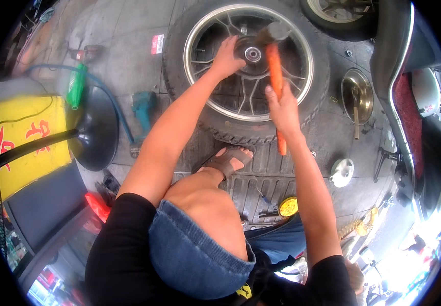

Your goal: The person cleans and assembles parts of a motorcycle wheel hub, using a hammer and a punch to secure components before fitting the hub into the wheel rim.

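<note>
A motorcycle wheel with a black tyre (179, 81) and a silver spoked rim (195, 76) lies flat on the ground in front of me. At its middle is the hub bearing (252, 54), a shiny ring with a dark centre. My left hand (225, 60) rests at the hub's left edge, fingers apart and holding nothing. With my right hand (284, 109) I grip the orange handle (275, 71) of a hammer. The blurred grey hammer head (274, 33) is above the hub's upper right side; whether it touches anything, I cannot tell.
Left of the wheel are a teal power tool (144, 108), a blue hose (100, 84), a green bottle (76, 87) and a black fan base (97, 135). At right lie a metal bowl (352, 84), a white round part (342, 172) and another wheel (327, 23), beside a motorcycle (391, 66).
</note>
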`<state>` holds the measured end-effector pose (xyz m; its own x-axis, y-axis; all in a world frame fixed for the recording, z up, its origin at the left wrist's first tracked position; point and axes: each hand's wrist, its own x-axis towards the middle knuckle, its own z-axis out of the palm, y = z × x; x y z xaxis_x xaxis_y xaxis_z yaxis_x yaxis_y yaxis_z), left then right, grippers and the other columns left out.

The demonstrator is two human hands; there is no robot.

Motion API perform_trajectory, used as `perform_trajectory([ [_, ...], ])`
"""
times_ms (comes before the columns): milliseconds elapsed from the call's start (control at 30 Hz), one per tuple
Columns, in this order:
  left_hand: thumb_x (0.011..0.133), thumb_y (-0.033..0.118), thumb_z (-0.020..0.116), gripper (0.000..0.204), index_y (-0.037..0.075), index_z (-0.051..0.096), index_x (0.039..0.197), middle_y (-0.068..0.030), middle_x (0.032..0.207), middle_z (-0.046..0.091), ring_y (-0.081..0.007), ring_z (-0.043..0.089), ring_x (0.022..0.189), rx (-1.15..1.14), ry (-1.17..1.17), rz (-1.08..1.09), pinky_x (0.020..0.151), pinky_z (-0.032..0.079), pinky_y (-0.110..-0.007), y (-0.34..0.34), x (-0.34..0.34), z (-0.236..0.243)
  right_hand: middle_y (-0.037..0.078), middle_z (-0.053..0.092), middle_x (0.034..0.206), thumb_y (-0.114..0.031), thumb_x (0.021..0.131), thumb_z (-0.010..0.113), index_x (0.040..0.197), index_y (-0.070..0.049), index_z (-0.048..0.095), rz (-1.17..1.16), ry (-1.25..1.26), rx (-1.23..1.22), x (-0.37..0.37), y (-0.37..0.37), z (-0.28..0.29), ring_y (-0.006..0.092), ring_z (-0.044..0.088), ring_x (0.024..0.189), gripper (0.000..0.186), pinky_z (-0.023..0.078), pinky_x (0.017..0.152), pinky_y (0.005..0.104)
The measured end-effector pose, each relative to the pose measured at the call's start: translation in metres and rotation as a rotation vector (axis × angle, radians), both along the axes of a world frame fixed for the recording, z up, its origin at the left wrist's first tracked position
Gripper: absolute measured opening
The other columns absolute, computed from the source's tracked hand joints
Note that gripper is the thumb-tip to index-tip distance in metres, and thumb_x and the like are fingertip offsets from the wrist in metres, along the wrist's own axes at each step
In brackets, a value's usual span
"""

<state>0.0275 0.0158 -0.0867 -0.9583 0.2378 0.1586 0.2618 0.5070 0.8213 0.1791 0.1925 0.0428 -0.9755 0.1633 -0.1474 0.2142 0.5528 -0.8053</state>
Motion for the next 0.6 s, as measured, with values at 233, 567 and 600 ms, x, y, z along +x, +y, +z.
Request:
perform_trajectory([
  [233,0.061,0.022,0.077,0.097,0.0,0.032,0.144,-0.0248,0.147,0.032,-0.0389,0.033,0.137,-0.14,0.019,-0.038,0.114,0.03,-0.041,-0.003,0.007,0.008,0.027,0.065,0.084,-0.031,0.095,0.056,0.121,-0.001,0.05,0.113,-0.142,-0.053,-0.026,0.001,0.005,0.0457,0.064,0.086,0.04,0.048,0.074,0.0463],
  [567,0.065,0.027,0.079,0.101,0.0,0.026,0.147,-0.0228,0.149,0.033,-0.0355,0.033,0.139,-0.157,-0.012,-0.053,0.114,0.03,-0.039,-0.006,0.016,0.012,0.02,0.065,0.074,-0.03,0.095,0.057,0.12,-0.001,0.052,0.13,-0.242,-0.055,-0.023,0.011,-0.008,0.0344,0.067,0.066,0.038,0.05,0.062,0.0427],
  [600,0.065,0.028,0.079,0.101,0.0,0.026,0.147,-0.0229,0.149,0.032,-0.0355,0.033,0.139,-0.175,0.014,-0.051,0.114,0.03,-0.039,-0.007,0.013,0.012,0.018,0.064,0.071,-0.031,0.095,0.057,0.12,-0.001,0.052,0.115,-0.169,-0.064,-0.025,0.012,-0.012,0.0306,0.066,0.062,0.039,0.05,0.059,0.0409],
])
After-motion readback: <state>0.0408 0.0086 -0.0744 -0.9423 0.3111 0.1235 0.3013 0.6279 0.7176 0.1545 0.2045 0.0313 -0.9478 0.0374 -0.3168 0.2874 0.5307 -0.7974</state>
